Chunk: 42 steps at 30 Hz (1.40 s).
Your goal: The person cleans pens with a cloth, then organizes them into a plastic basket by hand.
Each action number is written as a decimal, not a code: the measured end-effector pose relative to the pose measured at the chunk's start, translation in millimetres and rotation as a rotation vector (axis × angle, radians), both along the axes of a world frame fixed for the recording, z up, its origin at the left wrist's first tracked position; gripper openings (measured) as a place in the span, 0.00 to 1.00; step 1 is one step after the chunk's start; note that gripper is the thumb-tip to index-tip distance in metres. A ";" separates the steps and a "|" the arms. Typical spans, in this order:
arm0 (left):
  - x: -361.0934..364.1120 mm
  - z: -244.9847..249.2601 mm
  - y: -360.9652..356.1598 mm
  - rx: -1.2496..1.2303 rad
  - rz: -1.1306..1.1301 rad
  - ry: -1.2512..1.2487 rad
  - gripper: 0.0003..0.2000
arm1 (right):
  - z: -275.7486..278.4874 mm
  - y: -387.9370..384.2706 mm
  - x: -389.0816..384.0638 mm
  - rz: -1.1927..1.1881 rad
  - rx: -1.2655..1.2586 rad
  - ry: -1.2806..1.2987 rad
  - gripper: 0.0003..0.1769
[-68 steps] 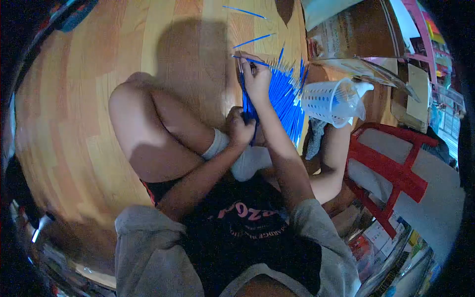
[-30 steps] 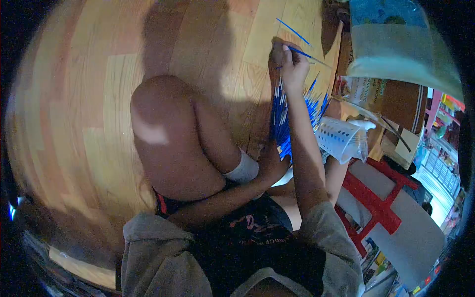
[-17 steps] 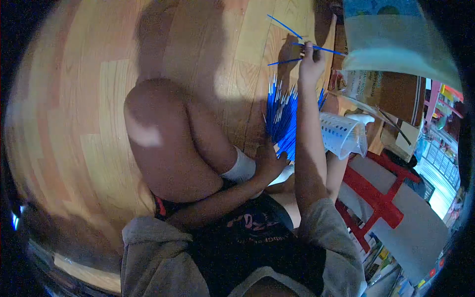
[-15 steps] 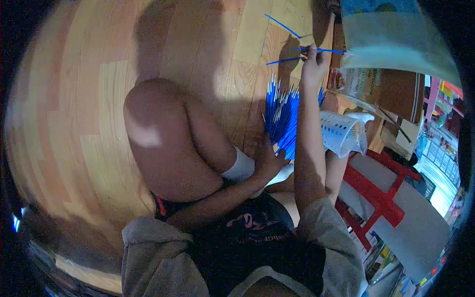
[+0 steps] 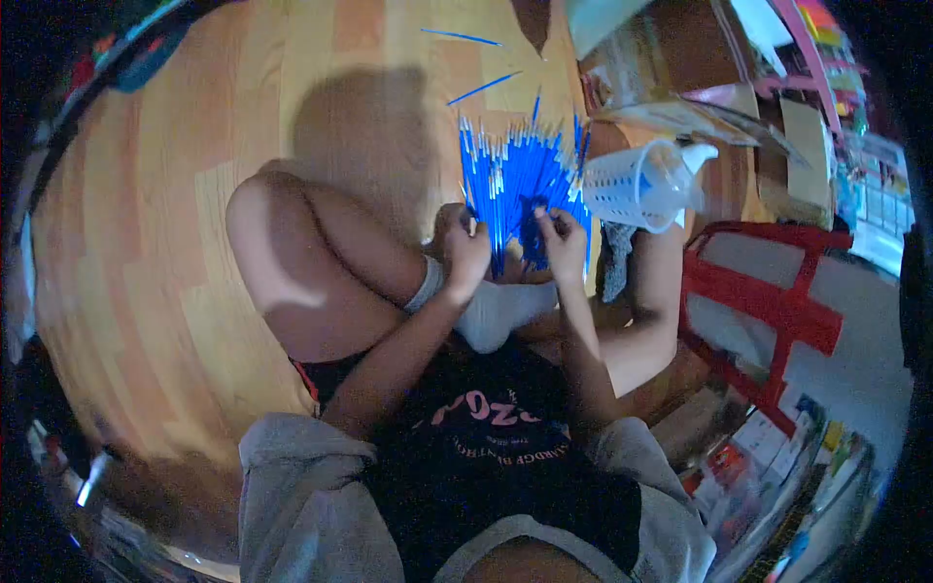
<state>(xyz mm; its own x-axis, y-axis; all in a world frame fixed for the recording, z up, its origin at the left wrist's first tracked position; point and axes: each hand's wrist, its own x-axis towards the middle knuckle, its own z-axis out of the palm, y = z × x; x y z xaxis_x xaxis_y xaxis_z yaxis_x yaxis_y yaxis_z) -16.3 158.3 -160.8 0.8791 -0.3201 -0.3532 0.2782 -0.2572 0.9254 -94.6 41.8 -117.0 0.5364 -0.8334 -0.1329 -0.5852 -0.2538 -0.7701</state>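
A dense fan of thin blue sticks with pale tips (image 5: 525,160), much like pen refills, lies on the floor in front of my crossed legs. My left hand (image 5: 465,248) is at the left edge of the bundle, its fingers curled in. Over the bundle's near right part, my right hand (image 5: 564,243) is closed, thumb and fingertips together. Whatever either hand grips is too small or dark to make out. Two loose blue sticks, an upper one (image 5: 462,37) and a lower one (image 5: 486,87), lie apart beyond the bundle.
A white perforated plastic basket (image 5: 622,189) lies tipped on its side right of the bundle. Cardboard boxes (image 5: 680,44) stand at the upper right. A red frame-like piece (image 5: 768,296) lies to the right. My socked foot (image 5: 496,316) is just below the bundle.
My right hand has come back from the loose sticks to the bundle; the stick it held no longer shows in it. My left hand has shifted left along the bundle. The view has shifted.
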 end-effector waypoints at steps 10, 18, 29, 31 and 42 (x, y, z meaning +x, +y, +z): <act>-10.9 30.8 5.2 0.119 -0.370 -0.650 0.12 | -12.3 32.9 -17.6 0.220 -0.081 -0.037 0.12; 0.2 32.2 8.6 0.081 -0.093 -0.363 0.14 | 19.9 -11.3 -58.2 0.093 -0.332 -0.063 0.17; -4.4 30.0 -6.1 0.552 -0.340 -0.506 0.20 | -1.2 -67.2 -99.8 -0.608 -0.464 0.437 0.31; -2.1 14.9 -4.4 0.492 -0.331 -0.623 0.19 | -12.4 -67.6 -97.8 -0.611 -0.517 0.414 0.30; 1.5 -2.6 -2.6 0.230 -0.386 -0.440 0.13 | 16.9 -49.1 -99.4 -0.381 -0.146 0.279 0.21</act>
<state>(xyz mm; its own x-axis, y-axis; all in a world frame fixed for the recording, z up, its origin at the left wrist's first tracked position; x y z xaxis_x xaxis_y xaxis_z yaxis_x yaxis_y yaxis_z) -14.8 155.7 -163.4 0.7939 -0.6024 -0.0823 -0.2685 -0.4688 0.8415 -193.9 -7.2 -100.1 0.1507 -0.9839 -0.0958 -0.8363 -0.0752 -0.5430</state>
